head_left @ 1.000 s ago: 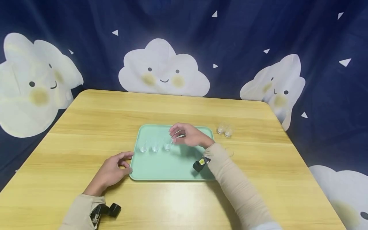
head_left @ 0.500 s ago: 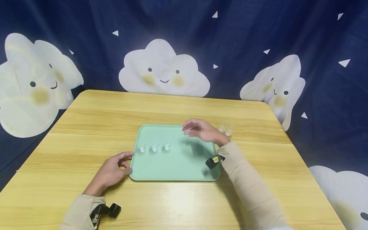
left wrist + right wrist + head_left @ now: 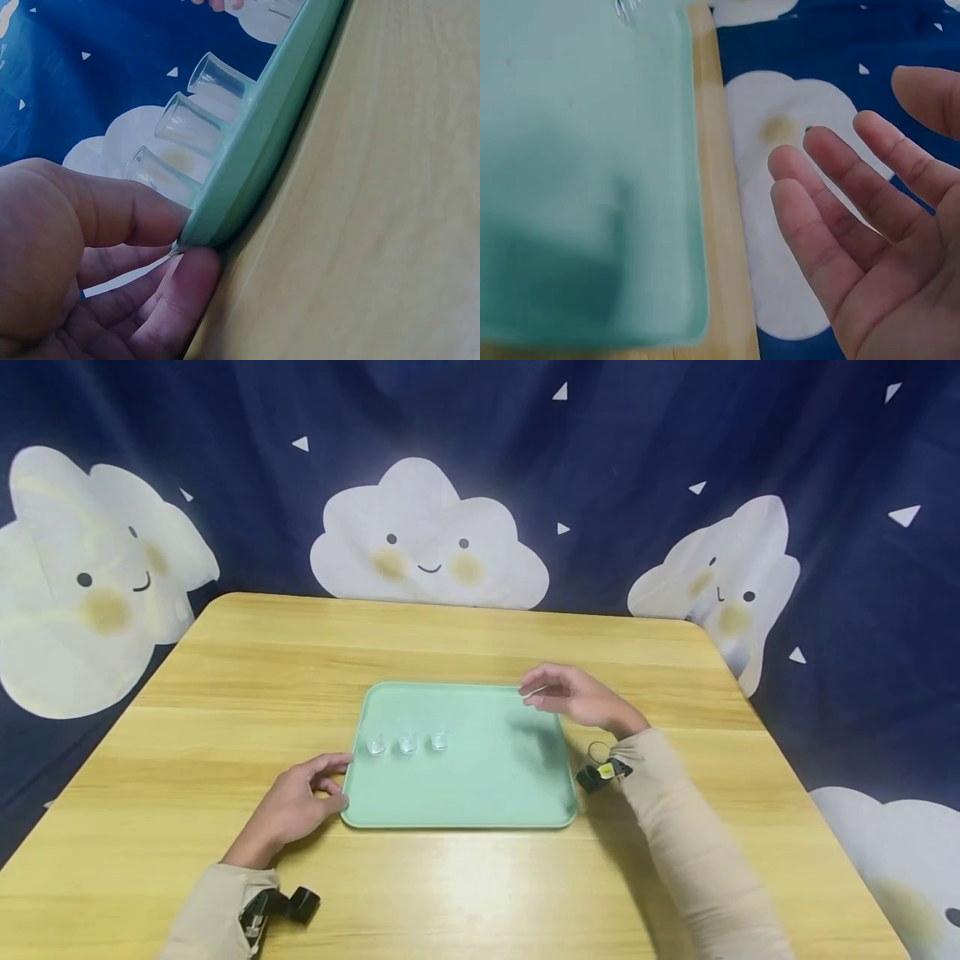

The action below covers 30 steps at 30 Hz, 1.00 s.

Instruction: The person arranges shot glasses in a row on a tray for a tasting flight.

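Observation:
My left hand (image 3: 295, 806) holds the left edge of a pale green tray (image 3: 465, 806). In the left wrist view its thumb and fingers (image 3: 196, 281) meet the tray's rim. Three small clear glasses stand in a row on the tray's left half: a left glass (image 3: 377, 743), a middle glass (image 3: 407, 742) and a right glass (image 3: 439, 740). Over the tray's far right corner hovers my right hand (image 3: 581, 695), its fingers loosely bent and nothing in them. The right wrist view shows its fingers (image 3: 810, 232) spread apart, clear of the tray.
A thin ring (image 3: 598, 752) lies on the wooden table (image 3: 465, 893) by the right wrist. Behind the table hangs a dark blue curtain (image 3: 600, 443) with white clouds. The right hand covers the spot where two more glasses stood.
My right hand has moved right, away from the row of glasses, toward the tray's far right corner. It now hides the two glasses beside the tray. The left hand keeps its place.

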Tool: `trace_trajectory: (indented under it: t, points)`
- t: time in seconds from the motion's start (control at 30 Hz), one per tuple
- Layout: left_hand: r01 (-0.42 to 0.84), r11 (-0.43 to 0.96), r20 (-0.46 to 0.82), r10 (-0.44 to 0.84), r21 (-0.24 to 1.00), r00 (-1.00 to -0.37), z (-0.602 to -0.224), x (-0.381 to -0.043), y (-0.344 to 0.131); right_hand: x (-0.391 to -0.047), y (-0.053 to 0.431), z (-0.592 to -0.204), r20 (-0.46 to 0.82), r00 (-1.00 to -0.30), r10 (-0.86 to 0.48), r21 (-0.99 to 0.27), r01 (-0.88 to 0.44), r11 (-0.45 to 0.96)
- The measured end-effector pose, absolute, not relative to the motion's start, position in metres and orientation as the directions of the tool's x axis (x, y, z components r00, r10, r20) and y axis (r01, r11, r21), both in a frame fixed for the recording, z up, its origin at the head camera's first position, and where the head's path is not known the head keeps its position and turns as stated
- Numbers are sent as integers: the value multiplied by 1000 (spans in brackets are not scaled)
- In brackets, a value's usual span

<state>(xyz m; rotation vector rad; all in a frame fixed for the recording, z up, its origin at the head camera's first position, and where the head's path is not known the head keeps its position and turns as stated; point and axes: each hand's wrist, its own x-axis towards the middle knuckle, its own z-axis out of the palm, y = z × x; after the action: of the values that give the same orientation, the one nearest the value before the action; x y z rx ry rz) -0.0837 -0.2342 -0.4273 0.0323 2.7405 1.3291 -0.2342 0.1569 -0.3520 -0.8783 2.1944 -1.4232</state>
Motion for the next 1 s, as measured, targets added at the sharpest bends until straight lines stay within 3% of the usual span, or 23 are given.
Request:
trace_trajectory:
  t: [0.53,1.0]
  points:
    - [-22,616,-75,61,787,-995,-428,-84,-236,-225,217,-361,0,-780,-625,-927,-234,292]
    - [-29,616,-83,59,788,-995,-430,-84,-237,-212,253,-381,-21,-719,-695,-922,-255,292]
